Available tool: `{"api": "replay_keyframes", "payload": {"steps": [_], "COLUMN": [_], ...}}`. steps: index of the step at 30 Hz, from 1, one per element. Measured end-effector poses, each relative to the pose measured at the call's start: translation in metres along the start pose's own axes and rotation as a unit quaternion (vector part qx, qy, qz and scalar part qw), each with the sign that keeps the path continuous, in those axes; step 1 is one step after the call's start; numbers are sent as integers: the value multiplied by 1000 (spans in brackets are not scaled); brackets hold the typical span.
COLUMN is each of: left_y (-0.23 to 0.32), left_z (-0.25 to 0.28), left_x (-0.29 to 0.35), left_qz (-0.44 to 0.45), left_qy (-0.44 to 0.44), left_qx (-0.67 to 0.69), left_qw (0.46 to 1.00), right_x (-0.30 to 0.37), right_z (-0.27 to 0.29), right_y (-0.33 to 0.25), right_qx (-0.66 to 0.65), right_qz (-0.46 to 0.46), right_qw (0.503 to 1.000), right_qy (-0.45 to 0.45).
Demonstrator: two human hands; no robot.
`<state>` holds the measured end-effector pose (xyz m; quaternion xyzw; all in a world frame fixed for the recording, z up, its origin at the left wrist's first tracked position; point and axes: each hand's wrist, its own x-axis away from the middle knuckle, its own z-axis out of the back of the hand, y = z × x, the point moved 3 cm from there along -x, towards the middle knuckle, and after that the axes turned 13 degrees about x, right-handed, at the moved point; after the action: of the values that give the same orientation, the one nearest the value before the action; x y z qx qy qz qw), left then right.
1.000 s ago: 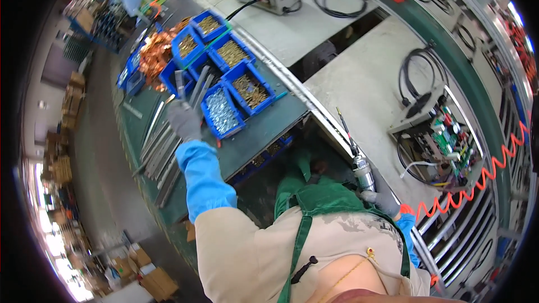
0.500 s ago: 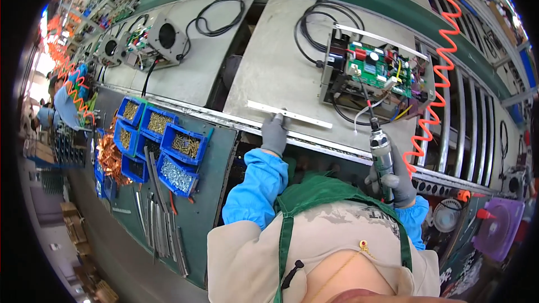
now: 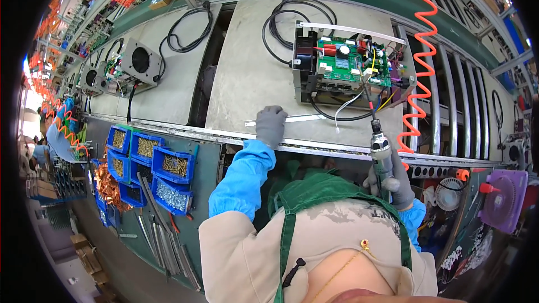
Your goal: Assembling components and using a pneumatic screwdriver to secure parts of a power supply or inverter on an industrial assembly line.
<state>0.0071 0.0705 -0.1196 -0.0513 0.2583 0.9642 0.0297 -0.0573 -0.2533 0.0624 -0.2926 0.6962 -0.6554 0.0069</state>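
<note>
My gloved left hand has its fingers closed over a thin white metal strip lying near the front edge of the bench plate. The strip shows on both sides of the hand; how firmly it is gripped is hidden under the fingers. In my gloved right hand is a power screwdriver, its bit pointing away from me toward an open-cased device. That device has a green circuit board, loose wires and a long metal bar across its far side. The bit appears apart from the board, though depth is hard to judge.
Blue bins of screws and small fasteners stand at the left, beside several metal strips. An orange coiled hose hangs at the right, near metal rollers. Black cables lie on the bench; another fan-fitted unit sits at left.
The view has turned slightly. My left hand has come further over the white strip, whose right end has swung away from the bench edge. My right hand still holds the screwdriver.
</note>
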Motion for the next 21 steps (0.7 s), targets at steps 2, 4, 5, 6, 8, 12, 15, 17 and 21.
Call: {"api": "replay_keyframes", "payload": {"steps": [2,4,5,6,8,12,15,17,21], "left_y": [4,6,5,7,13,13,11,20,65], "left_z": [6,12,12,12,15,26,60,96,143], "left_x": [3,5,6,6,10,21,28,39,24], "left_qz": [-13,-23,-10,3,23,41,121,222,199], "left_qy": [16,39,9,-23,-68,-131,-172,-224,-251], "left_qx": [-10,-21,-40,-59,-58,-23,83,325,609], "left_qw": [1000,999,999,998,996,990,974,892,725], "right_x": [5,7,8,10,14,19,27,34,45], "right_z": [3,12,16,19,25,40,51,58,70], "right_y": [-1,2,2,2,0,2,1,2,6], "right_qx": [-2,-44,-44,-45,-59,-66,-77,-67,-75], "right_qz": [13,9,28,29,85,85,112,132,161], "right_qw": [999,998,997,997,991,988,981,976,965], "right_qy": [31,45,50,54,91,113,137,158,193]}}
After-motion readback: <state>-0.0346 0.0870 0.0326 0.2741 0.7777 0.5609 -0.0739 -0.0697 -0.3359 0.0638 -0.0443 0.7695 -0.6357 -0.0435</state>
